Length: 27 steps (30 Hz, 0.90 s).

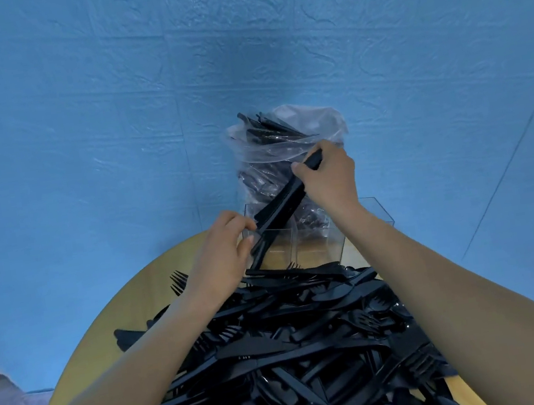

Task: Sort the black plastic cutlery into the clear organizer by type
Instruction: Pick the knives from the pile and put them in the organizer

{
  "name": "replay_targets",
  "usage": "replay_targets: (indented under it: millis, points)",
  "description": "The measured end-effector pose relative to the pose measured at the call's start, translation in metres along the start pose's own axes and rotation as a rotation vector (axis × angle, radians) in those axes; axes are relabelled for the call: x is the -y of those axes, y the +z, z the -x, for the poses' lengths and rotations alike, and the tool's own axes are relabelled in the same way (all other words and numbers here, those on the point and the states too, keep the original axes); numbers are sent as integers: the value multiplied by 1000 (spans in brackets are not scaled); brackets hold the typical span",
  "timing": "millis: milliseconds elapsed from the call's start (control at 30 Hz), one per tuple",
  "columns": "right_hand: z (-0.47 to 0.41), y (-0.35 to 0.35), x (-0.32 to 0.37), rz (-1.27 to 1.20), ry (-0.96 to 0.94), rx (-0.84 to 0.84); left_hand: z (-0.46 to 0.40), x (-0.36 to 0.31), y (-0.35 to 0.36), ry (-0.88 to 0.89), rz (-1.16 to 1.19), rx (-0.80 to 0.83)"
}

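Two hands on one bundle of black cutlery (280, 205), held slanted over the clear organizer (302, 242). My right hand (327, 176) grips the upper end, fingers curled round it; my left hand (222, 261) pinches the lower end, which dips into the organizer's front-left compartment. Organizer sits at the far edge of the round wooden desk (102, 317). Big pile of black cutlery (302, 353) near me. Clear bag (288, 143) with more cutlery stands behind the organizer.

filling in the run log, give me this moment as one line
left hand: grips lower end of knife bundle | right hand: grips upper end | bundle: slanted over clear organizer | loose cutlery pile: unsorted on table
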State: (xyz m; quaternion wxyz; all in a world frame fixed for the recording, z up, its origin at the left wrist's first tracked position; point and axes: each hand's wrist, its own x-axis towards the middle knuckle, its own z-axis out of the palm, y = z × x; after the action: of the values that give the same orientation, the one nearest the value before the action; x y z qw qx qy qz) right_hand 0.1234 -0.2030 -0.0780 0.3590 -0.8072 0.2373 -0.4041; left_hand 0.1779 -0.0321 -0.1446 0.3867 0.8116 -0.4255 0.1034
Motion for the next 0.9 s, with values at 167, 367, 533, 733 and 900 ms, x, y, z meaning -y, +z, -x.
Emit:
replay_targets:
  millis: [167,367,533,733,900]
  points:
    - [18,25,-5,412,-272,68,5,0,-2,50,-49,8]
    - [19,26,-15,703,-374,184,10,-3,-4,42,-93,36]
    - [23,-4,-10,495,-201,200,17,-16,-7,4,-181,65]
    - [69,-63,-45,286,-124,230,42,-44,-1,40,-166,103]
    - [109,-91,-77,450,-125,599,66,-56,11,32,-195,300]
